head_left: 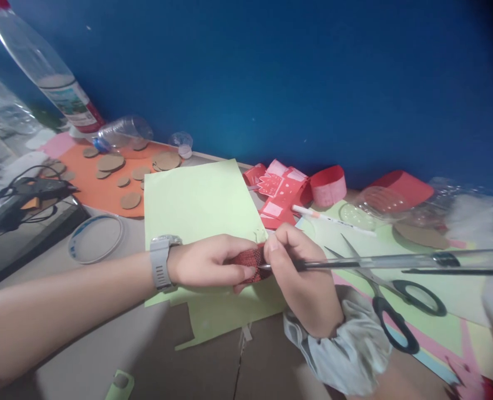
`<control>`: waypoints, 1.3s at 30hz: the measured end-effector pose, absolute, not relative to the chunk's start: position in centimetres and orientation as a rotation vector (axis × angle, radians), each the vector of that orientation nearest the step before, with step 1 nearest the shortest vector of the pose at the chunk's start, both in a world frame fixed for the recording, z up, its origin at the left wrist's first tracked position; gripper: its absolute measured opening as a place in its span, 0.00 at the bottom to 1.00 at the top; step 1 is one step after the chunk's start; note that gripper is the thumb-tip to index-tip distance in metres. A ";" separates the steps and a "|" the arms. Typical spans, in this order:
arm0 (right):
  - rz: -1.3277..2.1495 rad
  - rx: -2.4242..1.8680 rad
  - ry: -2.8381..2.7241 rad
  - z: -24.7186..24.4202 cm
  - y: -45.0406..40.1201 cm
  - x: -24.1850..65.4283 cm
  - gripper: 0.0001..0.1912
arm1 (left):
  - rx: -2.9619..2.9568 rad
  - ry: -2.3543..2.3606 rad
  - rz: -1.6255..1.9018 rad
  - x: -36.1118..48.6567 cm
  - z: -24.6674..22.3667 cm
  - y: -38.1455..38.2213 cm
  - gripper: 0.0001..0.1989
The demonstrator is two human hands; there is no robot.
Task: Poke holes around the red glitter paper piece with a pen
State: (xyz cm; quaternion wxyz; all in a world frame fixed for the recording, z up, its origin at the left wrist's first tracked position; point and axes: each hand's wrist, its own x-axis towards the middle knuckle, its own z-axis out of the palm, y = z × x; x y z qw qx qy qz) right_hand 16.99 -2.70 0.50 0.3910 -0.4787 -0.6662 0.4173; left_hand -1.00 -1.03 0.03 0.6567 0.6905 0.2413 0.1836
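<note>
My left hand (pixel 213 261), with a grey watch on its wrist, is closed on a small red-and-black patterned piece (pixel 248 262) above a light green sheet (pixel 196 200). My right hand (pixel 300 266) pinches at the right end of that piece, and a clear pen (pixel 367 260) lies between its fingers. The pen points left, its tip at the patterned piece. A small pale scrap (pixel 262 236) shows just above the right fingertips. The fingers partly hide the piece.
Black-handled scissors (pixel 379 289) lie open on coloured paper at right. Behind are red paper pieces (pixel 285 191), a red ring (pixel 328 186) and a marker (pixel 333 220). Orange paper (pixel 83 186) with cardboard discs, a tape ring (pixel 96 239) and a tall bottle (pixel 54 78) are at left.
</note>
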 end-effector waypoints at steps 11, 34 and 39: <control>1.083 -1.191 -1.680 0.4 -2.6 17.0 0.14 | 1.581 0.492 0.427 -1.3 0.2 -0.7 0.04; 1.066 -1.213 -1.698 0.5 -2.7 17.0 0.14 | 1.586 0.521 0.416 -1.2 0.1 -0.9 0.02; 1.059 -1.208 -1.696 0.3 -2.7 16.9 0.13 | 1.589 0.531 0.413 -1.3 0.1 -0.9 0.03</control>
